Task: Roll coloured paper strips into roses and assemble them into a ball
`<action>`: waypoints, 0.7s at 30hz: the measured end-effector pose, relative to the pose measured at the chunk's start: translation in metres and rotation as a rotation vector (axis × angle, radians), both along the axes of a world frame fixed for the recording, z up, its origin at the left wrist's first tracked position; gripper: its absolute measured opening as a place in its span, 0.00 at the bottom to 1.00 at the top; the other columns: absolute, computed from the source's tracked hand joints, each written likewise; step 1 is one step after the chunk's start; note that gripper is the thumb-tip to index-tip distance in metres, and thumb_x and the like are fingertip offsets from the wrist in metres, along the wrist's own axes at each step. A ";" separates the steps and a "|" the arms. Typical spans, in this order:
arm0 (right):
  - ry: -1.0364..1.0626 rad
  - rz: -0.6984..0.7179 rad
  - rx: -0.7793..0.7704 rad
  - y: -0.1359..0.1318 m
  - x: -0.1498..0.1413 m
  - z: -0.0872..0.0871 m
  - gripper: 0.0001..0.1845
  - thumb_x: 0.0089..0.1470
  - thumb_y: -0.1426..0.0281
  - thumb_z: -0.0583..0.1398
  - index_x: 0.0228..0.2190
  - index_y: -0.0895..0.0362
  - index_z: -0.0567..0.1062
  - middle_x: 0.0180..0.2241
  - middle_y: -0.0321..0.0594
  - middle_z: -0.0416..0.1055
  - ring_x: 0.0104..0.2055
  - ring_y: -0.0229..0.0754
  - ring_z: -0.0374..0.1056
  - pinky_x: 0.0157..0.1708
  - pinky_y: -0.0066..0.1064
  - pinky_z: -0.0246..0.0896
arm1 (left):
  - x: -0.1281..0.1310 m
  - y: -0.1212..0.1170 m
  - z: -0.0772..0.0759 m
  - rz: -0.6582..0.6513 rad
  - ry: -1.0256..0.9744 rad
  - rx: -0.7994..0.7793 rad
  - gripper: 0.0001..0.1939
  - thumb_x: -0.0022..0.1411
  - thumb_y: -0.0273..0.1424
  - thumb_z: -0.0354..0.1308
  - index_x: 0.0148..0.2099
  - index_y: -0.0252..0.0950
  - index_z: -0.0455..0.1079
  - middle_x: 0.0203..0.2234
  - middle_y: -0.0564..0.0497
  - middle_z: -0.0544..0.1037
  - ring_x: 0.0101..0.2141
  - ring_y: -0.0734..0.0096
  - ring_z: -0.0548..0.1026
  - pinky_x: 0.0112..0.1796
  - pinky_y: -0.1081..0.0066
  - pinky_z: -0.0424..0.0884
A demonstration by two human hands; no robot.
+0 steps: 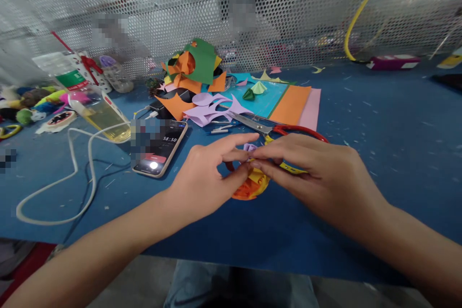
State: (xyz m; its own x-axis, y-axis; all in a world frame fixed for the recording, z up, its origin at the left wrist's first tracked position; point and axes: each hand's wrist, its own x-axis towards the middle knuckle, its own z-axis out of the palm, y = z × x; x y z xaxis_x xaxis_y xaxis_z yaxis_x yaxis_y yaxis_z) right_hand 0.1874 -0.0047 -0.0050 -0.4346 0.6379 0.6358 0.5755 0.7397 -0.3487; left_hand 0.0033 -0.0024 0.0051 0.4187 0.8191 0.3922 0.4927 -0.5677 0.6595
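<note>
My left hand point(202, 173) and my right hand point(321, 168) meet above the blue table, fingertips pinched together. Between them sits a small folded piece of lilac paper point(250, 147), mostly covered by my fingers. Directly below lies an orange and yellow folded-paper piece point(249, 191), partly hidden behind my hands. Scissors with red handles point(299, 130) rest just beyond my right hand, blades pointing left. Past my fingertips, cut lilac paper point(207, 113) lies in a loose heap.
A smartphone point(173, 151) showing a timer is left of my hands, beside a looping white cable point(92, 178) and a bottle point(108, 115) of yellowish liquid. Paper scraps point(204, 62) and coloured sheets point(290, 103) lie farther back. A perforated metal panel point(288, 0) borders the table point(378, 154).
</note>
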 end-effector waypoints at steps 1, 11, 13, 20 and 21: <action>-0.006 -0.007 0.012 0.000 0.000 0.000 0.07 0.55 0.74 0.58 0.35 0.54 0.75 0.33 0.37 0.76 0.36 0.40 0.73 0.36 0.30 0.69 | 0.000 -0.001 0.000 0.004 0.003 -0.003 0.21 0.54 0.20 0.58 0.50 0.38 0.67 0.33 0.55 0.82 0.30 0.70 0.80 0.25 0.76 0.76; -0.084 -0.081 0.146 0.003 0.000 0.005 0.06 0.54 0.73 0.58 0.28 0.54 0.75 0.30 0.40 0.75 0.33 0.42 0.71 0.32 0.34 0.68 | 0.001 -0.001 -0.005 0.033 -0.088 0.031 0.25 0.53 0.19 0.58 0.53 0.38 0.64 0.35 0.54 0.79 0.29 0.76 0.77 0.29 0.78 0.76; -0.104 -0.074 0.176 0.003 -0.001 0.005 0.07 0.54 0.74 0.57 0.27 0.55 0.74 0.28 0.41 0.74 0.32 0.43 0.71 0.32 0.34 0.67 | 0.002 0.000 -0.006 0.032 -0.125 0.020 0.25 0.53 0.19 0.58 0.53 0.37 0.64 0.34 0.53 0.78 0.30 0.76 0.77 0.29 0.79 0.76; -0.169 -0.025 0.104 0.005 0.003 0.007 0.09 0.57 0.73 0.54 0.29 0.55 0.73 0.29 0.40 0.72 0.32 0.42 0.69 0.32 0.33 0.65 | 0.000 0.003 0.003 -0.036 -0.116 -0.074 0.09 0.54 0.24 0.62 0.40 0.36 0.74 0.30 0.52 0.81 0.30 0.72 0.79 0.33 0.75 0.78; -0.175 -0.020 0.098 0.005 0.004 0.007 0.09 0.57 0.73 0.54 0.29 0.56 0.73 0.29 0.41 0.72 0.32 0.42 0.69 0.31 0.33 0.65 | -0.001 0.003 0.005 -0.038 -0.091 -0.075 0.06 0.54 0.25 0.62 0.37 0.35 0.75 0.29 0.52 0.81 0.29 0.72 0.79 0.32 0.75 0.78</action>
State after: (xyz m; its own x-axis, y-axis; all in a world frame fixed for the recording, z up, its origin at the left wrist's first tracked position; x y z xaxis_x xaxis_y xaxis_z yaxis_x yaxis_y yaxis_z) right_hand 0.1916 0.0002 0.0021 -0.5322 0.5861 0.6110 0.6356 0.7533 -0.1689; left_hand 0.0026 0.0009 0.0100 0.4151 0.8321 0.3678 0.4084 -0.5317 0.7420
